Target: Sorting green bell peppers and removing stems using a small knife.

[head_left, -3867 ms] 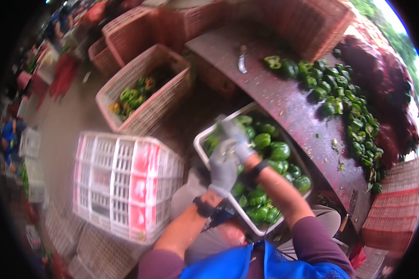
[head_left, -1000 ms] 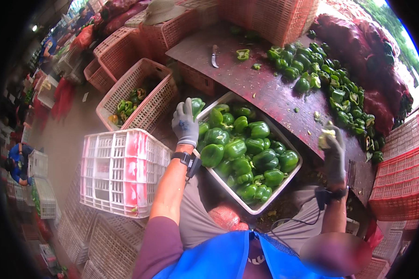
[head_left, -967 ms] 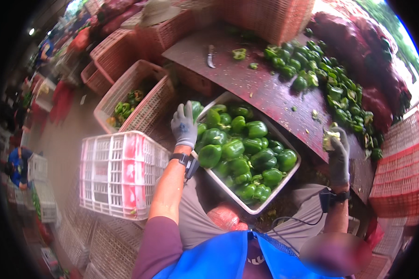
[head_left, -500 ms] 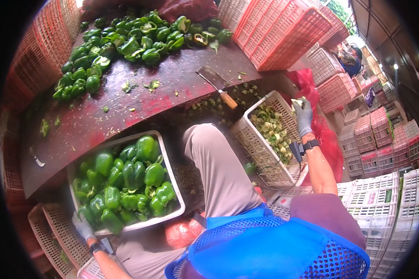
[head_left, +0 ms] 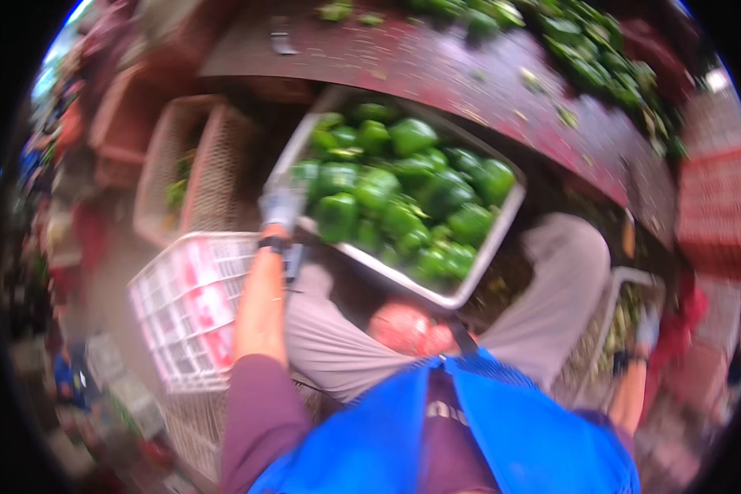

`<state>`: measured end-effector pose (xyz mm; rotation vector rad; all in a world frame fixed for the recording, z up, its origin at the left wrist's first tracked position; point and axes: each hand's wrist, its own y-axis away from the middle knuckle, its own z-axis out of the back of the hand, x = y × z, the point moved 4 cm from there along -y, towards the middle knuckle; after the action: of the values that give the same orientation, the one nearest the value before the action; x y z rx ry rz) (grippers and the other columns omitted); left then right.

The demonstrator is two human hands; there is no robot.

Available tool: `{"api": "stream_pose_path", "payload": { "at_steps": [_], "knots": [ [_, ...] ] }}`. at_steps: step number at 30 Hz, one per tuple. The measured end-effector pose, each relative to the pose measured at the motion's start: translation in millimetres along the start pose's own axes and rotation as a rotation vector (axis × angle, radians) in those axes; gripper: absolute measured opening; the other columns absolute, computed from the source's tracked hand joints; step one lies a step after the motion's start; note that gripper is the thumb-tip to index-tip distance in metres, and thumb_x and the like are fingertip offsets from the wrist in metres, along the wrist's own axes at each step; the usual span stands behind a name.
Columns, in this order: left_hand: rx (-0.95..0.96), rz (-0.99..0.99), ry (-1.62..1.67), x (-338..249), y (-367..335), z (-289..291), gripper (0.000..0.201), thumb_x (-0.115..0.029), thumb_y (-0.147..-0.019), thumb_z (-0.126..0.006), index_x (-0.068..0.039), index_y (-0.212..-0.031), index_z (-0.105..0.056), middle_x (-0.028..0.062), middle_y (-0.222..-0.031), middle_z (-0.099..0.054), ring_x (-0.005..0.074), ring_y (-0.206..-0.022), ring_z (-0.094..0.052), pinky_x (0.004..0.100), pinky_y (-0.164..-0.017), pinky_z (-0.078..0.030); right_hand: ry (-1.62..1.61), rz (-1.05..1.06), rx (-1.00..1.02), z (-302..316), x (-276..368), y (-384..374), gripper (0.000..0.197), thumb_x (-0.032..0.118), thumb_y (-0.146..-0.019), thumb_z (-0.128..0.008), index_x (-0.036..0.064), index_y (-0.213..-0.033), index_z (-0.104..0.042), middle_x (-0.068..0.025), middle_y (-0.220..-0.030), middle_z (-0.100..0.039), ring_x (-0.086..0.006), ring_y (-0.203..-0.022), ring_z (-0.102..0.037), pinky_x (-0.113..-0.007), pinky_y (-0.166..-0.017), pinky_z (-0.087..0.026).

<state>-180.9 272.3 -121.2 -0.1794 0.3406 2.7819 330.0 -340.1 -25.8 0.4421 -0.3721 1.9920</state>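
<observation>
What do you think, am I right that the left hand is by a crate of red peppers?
Not quite: the head view shows green peppers, not red ones. The left hand is indeed by their crate; blur hides whether it grips.

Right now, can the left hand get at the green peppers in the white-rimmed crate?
Probably yes: the left hand is blurred but looks to be at the left side of the white-rimmed crate, right beside the green peppers, and no lid covers them.
</observation>
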Motion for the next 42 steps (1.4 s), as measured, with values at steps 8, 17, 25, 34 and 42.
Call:
{"api": "stream_pose_path", "payload": {
  "at_steps": [8,17,25,34,42],
  "knots": [
    [0.014,-0.187,-0.032,58.0,-21.3,-30.3,0.056,-0.042,-0.110,-0.042,-0.007,-0.153,-0.050,0.0232,-0.145,-0.060,0.0431,-0.131,-0.058,0.0494,-0.108,-0.046,0.082,-0.163,0.094,56.1,-85.0,16.6,0.043,0.038,-0.091,-0.071,0.0074,-0.120,-0.072,-0.0196,-0.110,-0.075,-0.0317,-0.102,-0.073,-0.042,-0.089,-0.055],
    [-0.169,-0.121,-0.149,61.9,-29.1,-31.2,0.070,-0.048,-0.109,-0.046,-0.002,-0.161,-0.035,0.0364,-0.165,-0.023,0.0510,-0.151,-0.031,0.0492,-0.125,-0.029,-0.458,-1.088,0.282,-115.8,-280.1,216.5,0.035,0.032,-0.094,-0.075,0.0090,-0.119,-0.070,-0.0077,-0.091,-0.069,-0.0185,-0.073,-0.062,-0.036,-0.060,-0.050],
    [-0.284,-0.191,-0.039,-15.5,76.8,-4.9,0.066,-0.043,-0.107,-0.054,0.000,-0.155,-0.045,0.0322,-0.165,-0.029,0.0460,-0.152,-0.030,0.0515,-0.126,-0.024,-0.690,-1.561,-0.139,-246.9,-315.2,248.0,0.102,0.021,-0.071,-0.094,-0.0008,-0.153,-0.038,-0.0202,-0.150,-0.054,-0.0332,-0.134,-0.057,-0.042,-0.111,-0.047],
    [-0.235,-0.392,0.083,-135.2,152.4,-23.5,0.055,-0.028,-0.103,-0.059,-0.003,-0.152,-0.050,0.0280,-0.165,-0.031,0.0445,-0.150,-0.034,0.0518,-0.123,-0.028,-0.631,-1.528,-0.360,-232.5,-310.3,225.7,0.099,0.020,-0.066,-0.096,0.0062,-0.148,-0.042,-0.0191,-0.133,-0.062,-0.0324,-0.115,-0.066,-0.047,-0.097,-0.055],
    [-0.288,-0.470,0.320,-206.0,184.6,-8.5,0.050,-0.019,-0.106,-0.058,-0.002,-0.151,-0.050,0.0202,-0.164,-0.034,0.0360,-0.148,-0.039,0.0472,-0.119,-0.036,-1.773,-0.977,0.274,-163.9,-128.6,166.9,0.077,0.027,-0.077,-0.091,0.0156,-0.143,-0.051,-0.0099,-0.131,-0.061,-0.0300,-0.119,-0.062,-0.051,-0.101,-0.055]
  ]
}}
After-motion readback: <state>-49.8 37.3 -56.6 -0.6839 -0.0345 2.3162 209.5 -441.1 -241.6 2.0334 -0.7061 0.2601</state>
